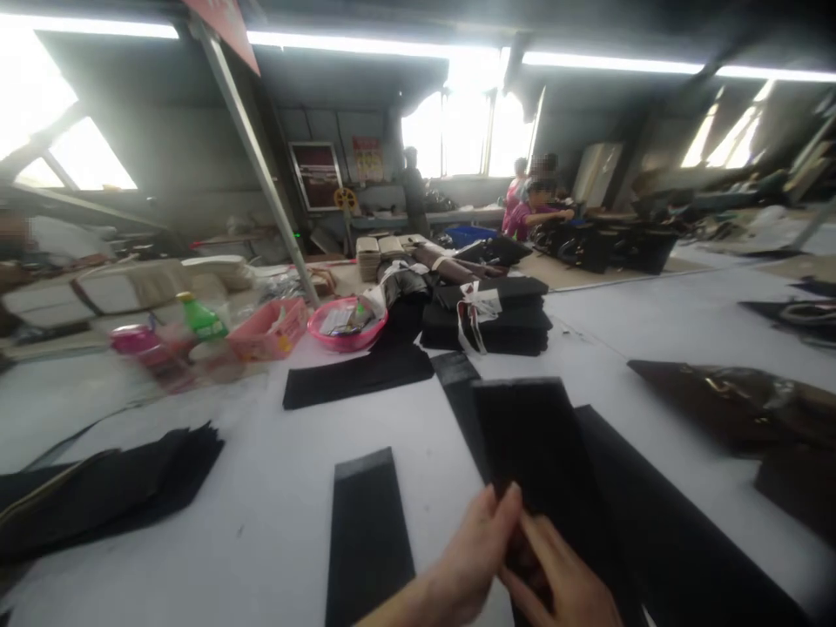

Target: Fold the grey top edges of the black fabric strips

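Note:
At the lower right of the head view, my left hand [467, 553] and my right hand [565, 575] meet at the edge of a long black panel [529, 431], which looks like fabric or leather. Both hands are closed, with fingertips pressed together along its left side. The panel's far end is raised towards the back of the table. Beneath and beside it lie more black strips, one on the right [679, 514] and one [457, 383] behind. Another black strip [369, 531] lies flat left of my hands. My palms hide part of the panel.
Black pieces [111, 488] are piled at left on the white table [274, 514]. Behind stand a pink basin [346, 335], a pink basket [271, 331], a green bottle [201, 318] and a tied black stack [487, 322]. Brown bags [751, 405] lie right. People work farther back.

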`<control>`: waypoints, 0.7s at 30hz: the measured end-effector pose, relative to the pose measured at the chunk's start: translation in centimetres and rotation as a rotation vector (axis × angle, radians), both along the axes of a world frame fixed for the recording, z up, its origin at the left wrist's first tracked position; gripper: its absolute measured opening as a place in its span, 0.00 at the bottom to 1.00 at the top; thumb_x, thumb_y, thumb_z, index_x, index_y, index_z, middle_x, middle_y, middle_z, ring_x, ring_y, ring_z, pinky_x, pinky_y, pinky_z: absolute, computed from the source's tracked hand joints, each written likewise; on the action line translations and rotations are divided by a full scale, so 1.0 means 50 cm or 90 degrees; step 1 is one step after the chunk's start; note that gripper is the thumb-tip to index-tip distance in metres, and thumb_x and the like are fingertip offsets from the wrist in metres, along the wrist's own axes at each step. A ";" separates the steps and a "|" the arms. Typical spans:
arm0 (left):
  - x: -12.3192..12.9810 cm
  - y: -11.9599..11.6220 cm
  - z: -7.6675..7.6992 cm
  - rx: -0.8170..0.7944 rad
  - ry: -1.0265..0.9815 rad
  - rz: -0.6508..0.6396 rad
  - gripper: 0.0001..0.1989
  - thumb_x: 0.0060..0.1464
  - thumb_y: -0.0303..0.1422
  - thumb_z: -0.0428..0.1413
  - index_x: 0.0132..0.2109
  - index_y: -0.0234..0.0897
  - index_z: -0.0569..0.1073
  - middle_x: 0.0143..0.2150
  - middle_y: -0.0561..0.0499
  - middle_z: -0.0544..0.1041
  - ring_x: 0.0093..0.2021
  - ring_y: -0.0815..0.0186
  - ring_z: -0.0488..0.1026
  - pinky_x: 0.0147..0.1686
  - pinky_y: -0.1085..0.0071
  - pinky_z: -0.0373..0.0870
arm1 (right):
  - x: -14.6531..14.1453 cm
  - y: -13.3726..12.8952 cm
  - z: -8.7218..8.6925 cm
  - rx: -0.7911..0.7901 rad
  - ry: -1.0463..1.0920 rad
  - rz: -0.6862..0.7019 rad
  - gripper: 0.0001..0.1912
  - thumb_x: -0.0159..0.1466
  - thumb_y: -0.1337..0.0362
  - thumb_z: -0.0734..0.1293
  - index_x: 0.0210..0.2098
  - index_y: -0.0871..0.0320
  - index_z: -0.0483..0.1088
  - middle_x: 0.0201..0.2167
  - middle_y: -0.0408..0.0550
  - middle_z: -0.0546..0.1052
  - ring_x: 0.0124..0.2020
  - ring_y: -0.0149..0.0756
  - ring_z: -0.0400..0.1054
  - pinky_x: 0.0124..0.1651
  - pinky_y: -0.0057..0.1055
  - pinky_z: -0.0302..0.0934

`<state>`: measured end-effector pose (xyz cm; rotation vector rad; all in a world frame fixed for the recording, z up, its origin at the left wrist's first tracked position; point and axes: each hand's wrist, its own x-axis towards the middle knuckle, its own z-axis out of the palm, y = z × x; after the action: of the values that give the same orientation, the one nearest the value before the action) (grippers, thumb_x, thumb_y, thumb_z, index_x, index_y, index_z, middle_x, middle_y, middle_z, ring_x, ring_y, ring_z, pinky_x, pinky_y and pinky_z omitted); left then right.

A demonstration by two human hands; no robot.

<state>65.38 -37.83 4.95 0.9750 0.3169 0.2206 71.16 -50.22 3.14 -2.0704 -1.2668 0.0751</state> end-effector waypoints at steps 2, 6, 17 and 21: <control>-0.037 0.017 0.008 -0.067 -0.007 0.048 0.23 0.58 0.48 0.52 0.48 0.32 0.73 0.33 0.47 0.76 0.31 0.67 0.73 0.34 0.70 0.69 | -0.016 -0.006 0.036 0.019 0.059 0.047 0.19 0.64 0.54 0.64 0.53 0.48 0.70 0.46 0.49 0.75 0.40 0.40 0.73 0.40 0.29 0.71; -0.101 0.047 0.027 -0.118 -0.040 0.100 0.21 0.57 0.41 0.56 0.55 0.35 0.71 0.46 0.44 0.78 0.42 0.62 0.75 0.45 0.67 0.69 | -0.015 -0.026 0.067 0.171 0.070 -0.175 0.23 0.62 0.54 0.66 0.56 0.51 0.67 0.52 0.50 0.71 0.44 0.42 0.72 0.48 0.34 0.69; -0.235 0.119 0.087 -0.058 -0.077 0.224 0.17 0.57 0.35 0.57 0.52 0.36 0.72 0.48 0.46 0.78 0.46 0.59 0.76 0.47 0.65 0.72 | -0.105 0.022 0.108 -0.106 0.783 0.127 0.21 0.62 0.53 0.67 0.52 0.55 0.71 0.44 0.49 0.77 0.43 0.46 0.72 0.47 0.39 0.68; -0.280 0.173 0.087 -0.051 -0.066 0.292 0.19 0.56 0.35 0.58 0.54 0.37 0.71 0.49 0.46 0.77 0.44 0.59 0.77 0.45 0.65 0.73 | -0.162 0.057 0.116 -0.146 0.911 0.235 0.20 0.61 0.55 0.68 0.50 0.56 0.71 0.41 0.48 0.77 0.45 0.46 0.71 0.49 0.38 0.66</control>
<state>51.37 -29.16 9.29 0.7987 0.4483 0.6684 63.06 -47.36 8.93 -1.2680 -0.6385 1.5833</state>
